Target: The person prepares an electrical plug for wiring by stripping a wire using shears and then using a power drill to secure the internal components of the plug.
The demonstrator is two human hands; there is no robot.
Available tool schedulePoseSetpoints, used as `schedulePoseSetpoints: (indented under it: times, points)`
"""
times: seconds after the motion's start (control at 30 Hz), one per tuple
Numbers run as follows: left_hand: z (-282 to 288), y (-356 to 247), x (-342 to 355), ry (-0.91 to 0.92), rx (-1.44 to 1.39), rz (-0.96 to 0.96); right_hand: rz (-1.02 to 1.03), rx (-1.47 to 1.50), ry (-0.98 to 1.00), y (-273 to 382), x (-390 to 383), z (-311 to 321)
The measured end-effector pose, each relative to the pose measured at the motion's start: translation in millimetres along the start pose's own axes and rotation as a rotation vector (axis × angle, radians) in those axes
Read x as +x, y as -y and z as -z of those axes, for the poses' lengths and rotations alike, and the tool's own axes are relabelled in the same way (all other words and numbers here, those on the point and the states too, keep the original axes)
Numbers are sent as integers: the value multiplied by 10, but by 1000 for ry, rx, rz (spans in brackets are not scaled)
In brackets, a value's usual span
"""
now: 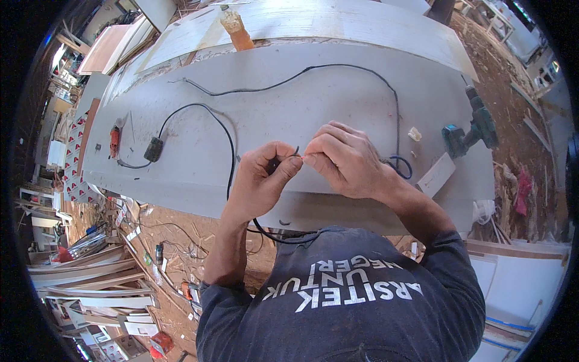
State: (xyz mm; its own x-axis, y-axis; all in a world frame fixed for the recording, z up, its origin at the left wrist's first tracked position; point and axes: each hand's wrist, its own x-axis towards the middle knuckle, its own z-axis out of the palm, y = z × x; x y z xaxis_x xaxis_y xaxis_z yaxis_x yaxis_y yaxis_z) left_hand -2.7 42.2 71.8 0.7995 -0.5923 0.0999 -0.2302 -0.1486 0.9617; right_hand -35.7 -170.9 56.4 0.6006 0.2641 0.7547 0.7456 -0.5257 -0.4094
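Observation:
My left hand (pixel 265 175) pinches the end of a black cable (pixel 229 145) between thumb and forefinger over the middle of the grey board (pixel 229 181). My right hand (pixel 344 160) is closed right beside it, thumb and fingertips on a thin, reddish bit of wire (pixel 304 158) at that end; the fine detail is hidden by the fingers. The cable runs to a small black box (pixel 154 149) on the left, near a red hand tool (pixel 114 142). A second black cord (pixel 353 66) winds across the board behind my hands.
A green cordless drill (pixel 479 123) lies at the right, near a pale offcut (pixel 435 175). An orange-filled bottle (pixel 238 35) stands at the back by a white panel (pixel 313 18). Stacked wood strips (pixel 90 283) and tools (pixel 158 253) are on the debris-strewn floor at lower left.

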Motion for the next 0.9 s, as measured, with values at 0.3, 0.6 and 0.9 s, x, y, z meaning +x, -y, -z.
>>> schedulePoseSetpoints:
  times: [0.3,0.6,0.9]
  points:
    - [-97,16,-34,-98,99,-197,-1034,838,293,273,-13,96]
    - [-9,-14,-4,2,-228,84,155,-32,-72,43,19,20]
    - [-19,-97,-14,-26,99,-13,-235,111,12,121,-65,-19]
